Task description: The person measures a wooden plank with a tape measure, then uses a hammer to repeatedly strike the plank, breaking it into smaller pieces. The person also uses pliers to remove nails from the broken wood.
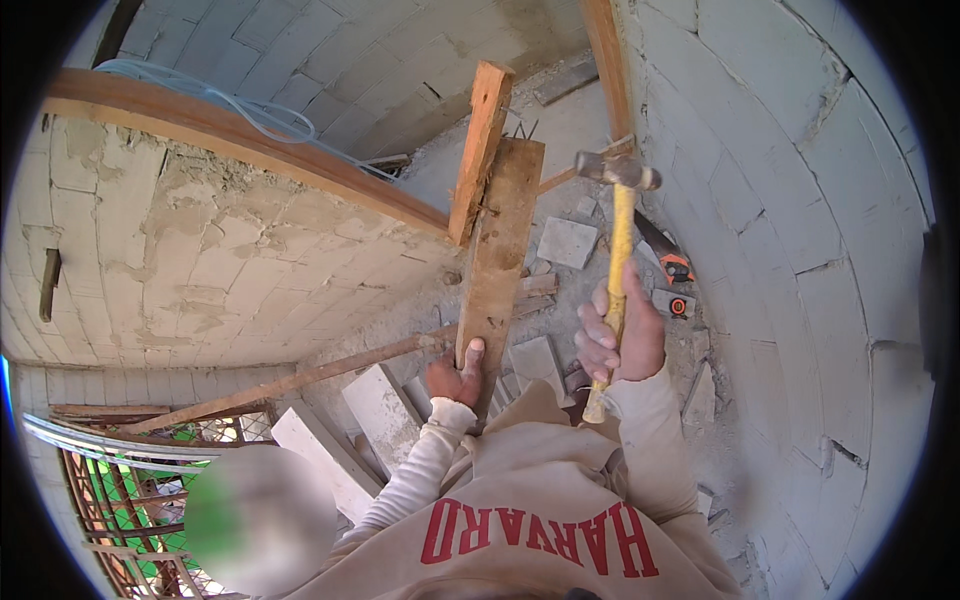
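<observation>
Head view: right hand (pixel 622 335) is gripping a yellow-handled steel hammer (pixel 618 200); left hand (pixel 458 378) is clutching the weathered wooden plank (pixel 497 255), so a glancing swing could likely strike those fingers.

You are standing between pale block walls (pixel 800 200), with broken block pieces (pixel 566 242) lying on the dusty floor. A blue hose (pixel 240 105) is running along the curved timber rail (pixel 230 135), and green mesh (pixel 140 490) is showing lower left.

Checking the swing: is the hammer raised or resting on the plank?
Raised: the hammer head sits clear of the plank, held up by the right hand.
</observation>
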### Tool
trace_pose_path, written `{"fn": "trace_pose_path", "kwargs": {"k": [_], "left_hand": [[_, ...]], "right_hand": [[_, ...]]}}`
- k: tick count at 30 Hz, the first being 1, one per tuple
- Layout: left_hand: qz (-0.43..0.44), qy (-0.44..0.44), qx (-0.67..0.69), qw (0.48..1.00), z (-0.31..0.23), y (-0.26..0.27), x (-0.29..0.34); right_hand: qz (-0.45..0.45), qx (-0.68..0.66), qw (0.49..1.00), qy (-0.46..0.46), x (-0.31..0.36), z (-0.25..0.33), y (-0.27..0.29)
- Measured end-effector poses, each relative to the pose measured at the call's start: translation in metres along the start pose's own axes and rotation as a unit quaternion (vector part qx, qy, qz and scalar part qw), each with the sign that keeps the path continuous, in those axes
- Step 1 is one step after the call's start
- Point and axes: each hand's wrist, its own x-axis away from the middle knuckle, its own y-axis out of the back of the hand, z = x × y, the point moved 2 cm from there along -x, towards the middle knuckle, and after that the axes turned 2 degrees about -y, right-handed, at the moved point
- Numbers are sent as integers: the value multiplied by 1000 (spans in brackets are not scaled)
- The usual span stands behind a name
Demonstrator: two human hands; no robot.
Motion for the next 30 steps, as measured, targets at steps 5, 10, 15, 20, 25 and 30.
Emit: {"fn": "trace_pose_path", "kwargs": {"k": [5,10,15,20,25,30], "left_hand": [[-15,-31,60,998,12,-6,-2],[63,30,96,993,15,-9,-27],[47,21,29,998,67,-40,-20],[76,16,112,991,32,-34,-17],[66,-13,101,993,12,-33,-13],[-18,-49,137,989,47,-58,-23]], "right_hand": [[1,-72,904,421,35,79,22],[-87,53,981,167,-44,-86,-34],[-21,186,980,72,6,-34,-34],[-159,42,832,530,86,102,-58],[-103,61,957,266,-25,-61,-41],[-76,246,966,-20,3,-62,-44]]}}
